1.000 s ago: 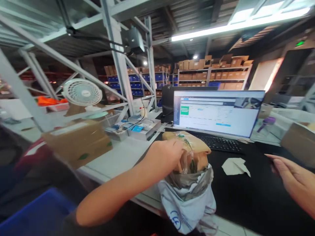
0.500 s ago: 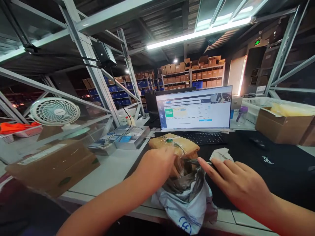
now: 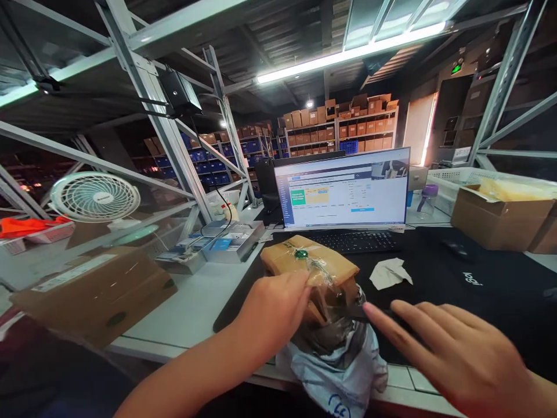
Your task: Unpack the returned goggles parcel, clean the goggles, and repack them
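Observation:
A brown paper-wrapped package (image 3: 322, 258) with a round green sticker and clear plastic on it lies at the desk's front, partly inside a grey-white plastic mailer bag (image 3: 328, 371). My left hand (image 3: 278, 302) is closed at the near edge of the package, pinching its clear plastic wrap. A slim dark knife (image 3: 359, 313) is in my right hand (image 3: 461, 342), index finger stretched along it. The knife's tip is at the plastic between the package and the bag's mouth; the tip itself is hard to make out. My right fingers hide most of the handle.
Beyond the package stand a keyboard (image 3: 352, 241) and a lit monitor (image 3: 343, 191). A crumpled white paper (image 3: 390, 274) lies on the black desk mat (image 3: 435, 255), with a mouse (image 3: 455, 249) farther right. Cardboard boxes (image 3: 500, 217) flank the desk; a fan (image 3: 96, 197) stands left.
My right hand has moved right and toward me with the knife, uncovering the white paper. My left hand has come slightly lower, and more of the package's top and green sticker shows.

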`<state>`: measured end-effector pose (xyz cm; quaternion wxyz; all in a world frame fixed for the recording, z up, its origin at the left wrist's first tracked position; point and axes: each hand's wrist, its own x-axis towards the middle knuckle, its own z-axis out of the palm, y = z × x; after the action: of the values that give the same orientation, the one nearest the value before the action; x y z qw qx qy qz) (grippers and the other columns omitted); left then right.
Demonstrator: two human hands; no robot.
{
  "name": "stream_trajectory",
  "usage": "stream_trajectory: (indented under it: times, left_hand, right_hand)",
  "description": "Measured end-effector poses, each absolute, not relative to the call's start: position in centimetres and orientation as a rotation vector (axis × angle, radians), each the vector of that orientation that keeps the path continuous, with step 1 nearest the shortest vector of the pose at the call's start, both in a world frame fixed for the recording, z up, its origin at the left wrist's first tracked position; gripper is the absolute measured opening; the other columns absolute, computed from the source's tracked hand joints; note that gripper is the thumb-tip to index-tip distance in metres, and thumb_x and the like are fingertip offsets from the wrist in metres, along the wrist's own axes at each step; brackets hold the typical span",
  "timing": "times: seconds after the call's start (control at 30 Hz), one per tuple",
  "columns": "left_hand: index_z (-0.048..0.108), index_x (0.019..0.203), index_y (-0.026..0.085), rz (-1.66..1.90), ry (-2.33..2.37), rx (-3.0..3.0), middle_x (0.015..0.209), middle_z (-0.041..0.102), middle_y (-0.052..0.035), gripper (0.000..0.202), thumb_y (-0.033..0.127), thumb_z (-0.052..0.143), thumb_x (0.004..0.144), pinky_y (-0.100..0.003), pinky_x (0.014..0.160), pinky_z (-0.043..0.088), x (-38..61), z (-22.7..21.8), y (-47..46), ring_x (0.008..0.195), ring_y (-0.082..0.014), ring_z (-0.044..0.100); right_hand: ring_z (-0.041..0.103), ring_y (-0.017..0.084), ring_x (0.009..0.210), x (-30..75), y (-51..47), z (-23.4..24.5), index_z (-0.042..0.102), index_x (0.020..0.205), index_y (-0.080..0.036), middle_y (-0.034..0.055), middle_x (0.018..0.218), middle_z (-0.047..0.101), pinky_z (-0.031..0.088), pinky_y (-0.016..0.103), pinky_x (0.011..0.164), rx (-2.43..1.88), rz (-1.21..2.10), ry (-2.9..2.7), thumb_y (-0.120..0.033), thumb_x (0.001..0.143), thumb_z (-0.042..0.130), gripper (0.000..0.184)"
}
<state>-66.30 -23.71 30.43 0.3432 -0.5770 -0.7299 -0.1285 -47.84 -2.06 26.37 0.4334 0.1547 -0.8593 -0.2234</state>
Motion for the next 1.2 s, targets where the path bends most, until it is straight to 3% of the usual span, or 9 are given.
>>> stream_trajectory:
  times: [0.27, 0.47, 0.7, 0.83, 0.9, 0.97, 1.03, 1.1, 1.2]
  left_hand:
    - [0.056, 0.074, 0.018, -0.662, -2.038, -1.489, 0.065, 0.064, 0.0011, 0.032, 0.022, 0.042, 0.101, -0.023, 0.054, 0.041, -67.4, 29.5, -24.5, 0.058, -0.0132, 0.062]
    - [0.040, 0.064, 0.020, -1.004, -2.310, -1.402, 0.058, 0.049, 0.0049, 0.039, 0.030, 0.042, 0.102, -0.023, 0.053, 0.032, -67.9, 26.3, -23.1, 0.054, -0.0102, 0.049]
    - [0.036, 0.060, 0.020, -0.815, -2.243, -1.488, 0.054, 0.047, 0.0045, 0.039, 0.027, 0.041, 0.098, -0.025, 0.051, 0.028, -66.2, 25.5, -23.6, 0.049, -0.0094, 0.044]
    - [0.041, 0.060, 0.021, -0.649, -2.359, -1.341, 0.053, 0.050, 0.0046, 0.033, 0.025, 0.048, 0.091, -0.026, 0.048, 0.030, -65.7, 26.1, -23.9, 0.046, -0.0118, 0.047]
    - [0.057, 0.083, 0.021, -0.641, -2.355, -1.227, 0.068, 0.063, 0.0015, 0.006, 0.025, 0.055, 0.087, -0.028, 0.051, 0.041, -65.7, 26.5, -23.7, 0.056, -0.0162, 0.059]
    - [0.052, 0.125, 0.015, -0.642, -2.209, -1.174, 0.106, 0.069, -0.0120, 0.040, 0.022, 0.058, 0.086, -0.036, 0.070, 0.055, -65.6, 27.0, -23.2, 0.091, -0.0253, 0.069]
    - [0.040, 0.141, 0.014, -0.562, -1.995, -1.193, 0.141, 0.051, -0.0227, 0.056, 0.016, 0.055, 0.087, -0.051, 0.097, 0.052, -65.1, 27.5, -22.1, 0.130, -0.0347, 0.053]
    - [0.054, 0.130, 0.018, -0.406, -1.883, -1.274, 0.148, 0.045, -0.0204, 0.042, 0.013, 0.053, 0.089, -0.060, 0.109, 0.041, -64.4, 28.1, -20.5, 0.142, -0.0390, 0.039]
    - [0.066, 0.096, 0.016, -0.202, -2.072, -1.357, 0.110, 0.069, -0.0168, 0.020, 0.034, 0.060, 0.090, -0.057, 0.098, 0.052, -63.6, 29.0, -17.8, 0.115, -0.0385, 0.062]
  right_hand:
    - [0.059, 0.020, 0.060, -48.7, -0.5, 25.4, 0.052, 0.136, -0.012, 0.0068, 0.084, 0.071, 0.034, 0.036, 0.052, 0.199, -0.740, -2.161, 0.009, 0.083, 0.036, 0.059]
    - [0.065, 0.020, 0.062, -46.9, 2.8, 23.9, 0.056, 0.131, -0.013, 0.0072, 0.088, 0.072, 0.046, 0.034, 0.054, 0.169, -0.740, -2.226, 0.009, 0.073, 0.038, 0.064]
    - [0.069, 0.017, 0.063, -44.6, 5.7, 24.9, 0.056, 0.138, -0.022, 0.0035, 0.097, 0.075, 0.049, 0.028, 0.047, 0.033, -0.391, -2.350, -0.014, 0.095, 0.043, 0.045]
    - [0.071, 0.016, 0.071, -45.8, 5.8, 26.1, 0.057, 0.138, -0.029, 0.0020, 0.103, 0.074, 0.053, 0.026, 0.055, 0.099, -0.147, -2.417, -0.023, 0.101, 0.045, 0.039]
    - [0.072, 0.018, 0.084, -48.0, 5.8, 26.1, 0.059, 0.135, -0.029, 0.0032, 0.109, 0.073, 0.056, 0.028, 0.068, 0.037, 0.070, -2.429, -0.025, 0.101, 0.046, 0.037]
    - [0.070, 0.023, 0.101, -51.0, 6.0, 25.5, 0.061, 0.131, -0.025, 0.0068, 0.117, 0.071, 0.057, 0.035, 0.084, -0.103, 0.365, -2.355, -0.033, 0.100, 0.049, 0.034]
    - [0.066, 0.028, 0.110, -54.4, 6.1, 24.5, 0.060, 0.127, -0.020, 0.0113, 0.121, 0.069, 0.055, 0.044, 0.093, -0.149, 0.649, -2.261, -0.042, 0.095, 0.053, 0.040]
    - [0.064, 0.030, 0.113, -57.4, 5.8, 23.4, 0.061, 0.123, -0.019, 0.0127, 0.121, 0.068, 0.052, 0.048, 0.097, -0.097, 0.922, -2.245, -0.048, 0.091, 0.052, 0.044]
    - [0.062, 0.029, 0.111, -59.6, 4.4, 22.3, 0.060, 0.119, -0.019, 0.0120, 0.118, 0.067, 0.049, 0.048, 0.099, -0.130, 1.124, -2.190, -0.050, 0.092, 0.048, 0.043]
